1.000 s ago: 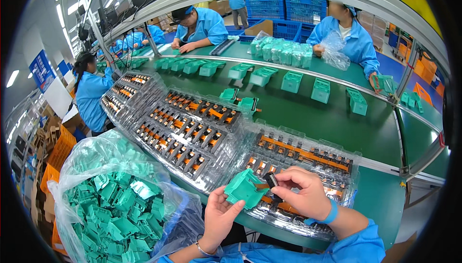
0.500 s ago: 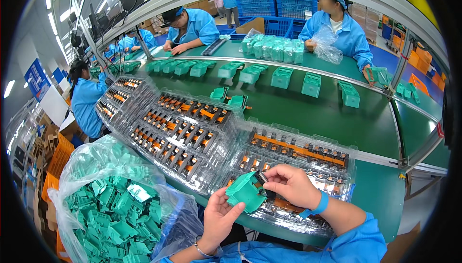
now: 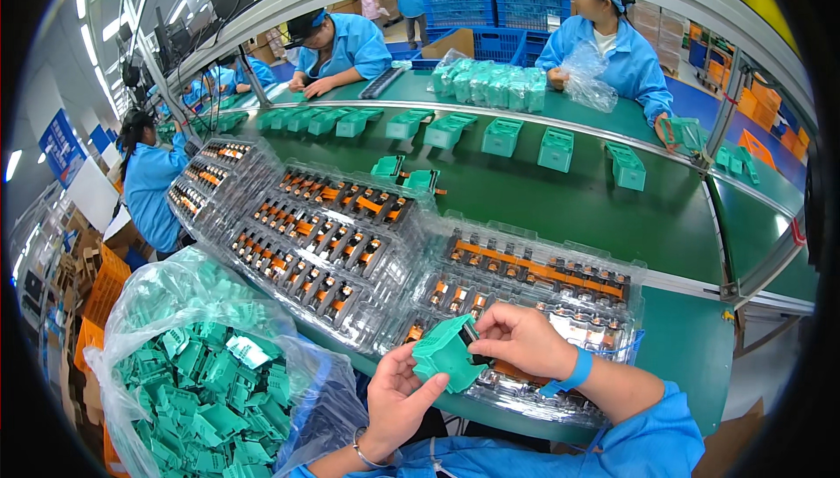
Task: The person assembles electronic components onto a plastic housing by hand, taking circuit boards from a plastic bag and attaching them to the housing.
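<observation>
My left hand (image 3: 396,397) holds a green plastic housing (image 3: 446,353) from below, just above the near edge of the bench. My right hand (image 3: 522,339) pinches a small dark part against the housing's right side. Both hands hover over a clear blister tray (image 3: 525,290) filled with black and orange components. A blue band sits on my right wrist and a thin bracelet on my left.
A clear bag of green housings (image 3: 206,382) stands at my lower left. More component trays (image 3: 324,224) line the bench. Green housings (image 3: 503,137) ride a green conveyor (image 3: 560,207). Several workers in blue coats (image 3: 337,45) sit around it. Blue crates (image 3: 499,6) stack behind.
My hands and the green housing have stayed in the same place over the tray, with my right fingers pressing closer onto the housing. The view has shifted slightly.
</observation>
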`<state>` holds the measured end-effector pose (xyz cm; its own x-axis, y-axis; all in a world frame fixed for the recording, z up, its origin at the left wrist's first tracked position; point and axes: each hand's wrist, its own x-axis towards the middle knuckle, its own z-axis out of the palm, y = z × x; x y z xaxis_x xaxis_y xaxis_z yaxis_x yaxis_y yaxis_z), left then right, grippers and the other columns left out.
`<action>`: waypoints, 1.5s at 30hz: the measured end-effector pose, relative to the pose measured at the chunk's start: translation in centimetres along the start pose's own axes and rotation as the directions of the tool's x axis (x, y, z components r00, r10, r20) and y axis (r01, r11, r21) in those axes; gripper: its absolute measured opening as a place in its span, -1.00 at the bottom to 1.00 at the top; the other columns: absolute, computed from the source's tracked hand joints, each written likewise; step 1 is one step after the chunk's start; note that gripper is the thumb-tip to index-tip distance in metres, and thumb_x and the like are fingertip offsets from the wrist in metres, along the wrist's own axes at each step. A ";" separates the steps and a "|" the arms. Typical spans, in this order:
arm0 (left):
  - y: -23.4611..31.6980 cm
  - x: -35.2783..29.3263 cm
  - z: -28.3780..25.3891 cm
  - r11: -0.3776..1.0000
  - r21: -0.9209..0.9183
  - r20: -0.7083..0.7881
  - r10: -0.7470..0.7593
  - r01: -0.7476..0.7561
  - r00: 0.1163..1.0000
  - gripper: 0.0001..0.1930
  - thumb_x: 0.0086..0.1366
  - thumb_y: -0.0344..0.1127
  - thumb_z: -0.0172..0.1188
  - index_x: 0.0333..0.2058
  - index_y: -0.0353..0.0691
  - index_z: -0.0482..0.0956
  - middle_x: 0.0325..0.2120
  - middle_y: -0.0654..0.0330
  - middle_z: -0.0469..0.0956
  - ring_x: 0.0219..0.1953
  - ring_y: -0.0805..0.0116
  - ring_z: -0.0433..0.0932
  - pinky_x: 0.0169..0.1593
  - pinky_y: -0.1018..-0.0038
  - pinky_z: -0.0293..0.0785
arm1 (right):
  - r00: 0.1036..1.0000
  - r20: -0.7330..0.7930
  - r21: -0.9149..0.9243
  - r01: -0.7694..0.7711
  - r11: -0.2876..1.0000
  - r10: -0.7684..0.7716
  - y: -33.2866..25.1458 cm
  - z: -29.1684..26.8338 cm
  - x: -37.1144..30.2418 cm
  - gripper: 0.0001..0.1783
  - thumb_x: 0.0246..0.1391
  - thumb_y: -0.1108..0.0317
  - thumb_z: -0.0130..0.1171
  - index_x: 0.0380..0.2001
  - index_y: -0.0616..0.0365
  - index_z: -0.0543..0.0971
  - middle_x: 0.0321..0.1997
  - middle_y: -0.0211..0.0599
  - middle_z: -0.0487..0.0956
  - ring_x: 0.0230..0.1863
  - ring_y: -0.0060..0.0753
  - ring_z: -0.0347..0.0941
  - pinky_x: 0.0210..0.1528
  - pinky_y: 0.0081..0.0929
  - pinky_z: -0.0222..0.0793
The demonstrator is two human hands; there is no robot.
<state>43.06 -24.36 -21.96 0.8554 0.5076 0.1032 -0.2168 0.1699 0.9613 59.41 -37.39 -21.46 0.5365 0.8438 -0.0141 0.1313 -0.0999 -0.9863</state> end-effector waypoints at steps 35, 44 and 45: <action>8.7 -8.6 -15.0 -0.174 0.964 -0.147 0.276 0.200 0.950 -0.53 -0.02 -0.47 0.23 -0.06 -0.19 0.40 -0.07 0.05 0.39 -0.02 0.05 0.36 0.01 0.21 0.28 | 0.752 -0.608 0.032 -0.299 0.954 0.256 7.7 -12.6 23.5 -0.77 -0.18 0.61 0.18 -0.60 0.23 0.30 -0.58 -0.24 0.36 -0.63 -0.26 0.42 -0.72 -0.30 0.51; 8.6 -9.3 -15.6 -0.086 0.924 -0.326 0.330 0.372 0.886 -0.58 -0.05 -0.53 0.21 -0.13 -0.25 0.42 -0.15 0.02 0.42 -0.09 0.04 0.39 -0.05 0.25 0.34 | 0.802 -0.492 0.143 -0.309 0.940 0.339 8.6 -12.5 23.5 -0.86 -0.05 0.50 0.15 -0.47 0.29 0.39 -0.51 -0.22 0.42 -0.56 -0.30 0.44 -0.58 -0.22 0.54; 8.3 -9.3 -15.8 -0.114 0.931 -0.287 0.362 0.347 0.887 -0.61 -0.12 -0.52 0.24 -0.22 -0.23 0.48 -0.23 0.05 0.44 -0.16 0.03 0.40 -0.11 0.27 0.36 | 0.801 -0.478 0.100 -0.359 0.928 0.361 8.1 -12.4 23.0 -0.87 -0.02 0.46 0.14 -0.43 0.27 0.41 -0.50 -0.23 0.43 -0.54 -0.33 0.44 -0.55 -0.24 0.52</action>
<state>25.84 -14.31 -18.96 0.5454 0.7538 0.3664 0.7597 -0.6293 0.1637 83.14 -25.38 -27.71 0.8756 0.3872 -0.2887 -0.1542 -0.3424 -0.9268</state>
